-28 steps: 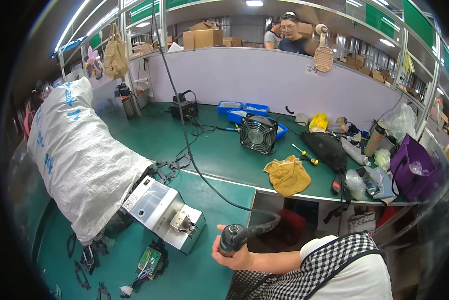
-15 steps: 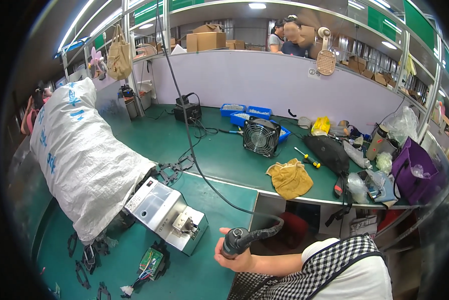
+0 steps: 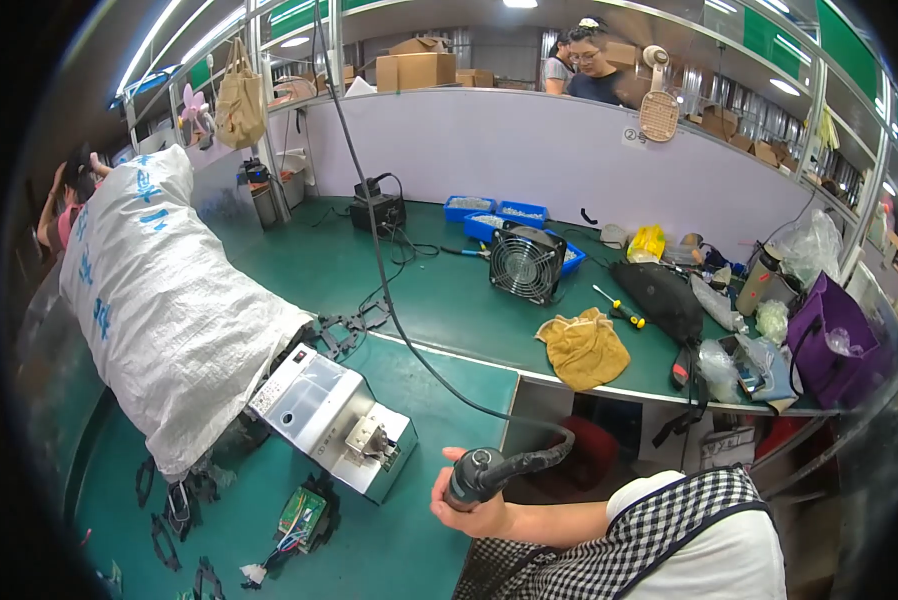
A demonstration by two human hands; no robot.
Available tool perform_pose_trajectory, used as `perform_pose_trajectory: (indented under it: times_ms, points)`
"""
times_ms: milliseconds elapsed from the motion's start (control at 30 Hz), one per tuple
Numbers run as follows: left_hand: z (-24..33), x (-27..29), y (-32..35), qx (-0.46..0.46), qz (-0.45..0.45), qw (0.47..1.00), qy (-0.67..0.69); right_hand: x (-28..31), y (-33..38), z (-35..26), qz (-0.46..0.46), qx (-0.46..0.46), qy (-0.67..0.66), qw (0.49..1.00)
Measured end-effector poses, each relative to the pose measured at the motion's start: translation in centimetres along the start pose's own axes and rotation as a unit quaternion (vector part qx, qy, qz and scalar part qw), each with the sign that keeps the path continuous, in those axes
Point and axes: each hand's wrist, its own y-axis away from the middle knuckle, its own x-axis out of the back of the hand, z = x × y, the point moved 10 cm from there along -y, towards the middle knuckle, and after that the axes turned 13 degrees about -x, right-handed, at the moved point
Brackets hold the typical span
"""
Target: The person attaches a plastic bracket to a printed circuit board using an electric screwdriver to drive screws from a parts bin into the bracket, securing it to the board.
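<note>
My right hand (image 3: 477, 515) is wrapped around a black corded electric screwdriver (image 3: 475, 478) at the near edge of the green bench. Its cable bends right from the top, then runs up and across the bench; the tip below is hidden. Left of the hand stands a silver box-shaped machine (image 3: 337, 425), probably a screw feeder, with a metal head on its near end. Nearer lies a green circuit board (image 3: 304, 515) with coloured wires, set on a black part. Several black frame-like parts (image 3: 164, 545) lie to its left. My left hand is out of view.
A big white woven sack (image 3: 169, 310) leans over the left side. On the far bench are a fan (image 3: 526, 265), blue bins (image 3: 522, 212) of small parts, a brown cloth (image 3: 584, 348), a yellow-handled screwdriver (image 3: 624, 312) and a purple bag (image 3: 831, 335). People stand beyond the partition.
The view has shifted very slightly. My right hand keeps its grip on the electric screwdriver in nearly the same place, and the bench items have not moved.
</note>
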Motion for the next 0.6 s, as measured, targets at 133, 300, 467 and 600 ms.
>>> perform_pose_trajectory:
  times_ms: [133, 300, 467, 600]
  points:
    - [-0.04, -0.1, 0.03, 0.01, -0.002, 1.0, -0.014, -0.06, 0.01, 0.04, -0.003, 0.009, 0.009, 1.0]
    - [-0.12, 0.0, 0.02, 0.018, -0.001, 0.999, -0.028, 0.09, 0.17, -0.07, 0.008, 0.011, 0.022, 1.0]
    - [-0.22, -0.07, 0.07, 0.017, 0.001, 0.999, -0.048, -0.25, 0.27, -0.29, 0.0, 0.015, 0.014, 1.0]
    - [-0.3, -0.1, 0.1, 0.019, 0.003, 0.998, -0.062, 0.0, 0.35, 0.03, 0.001, 0.004, 0.001, 1.0]
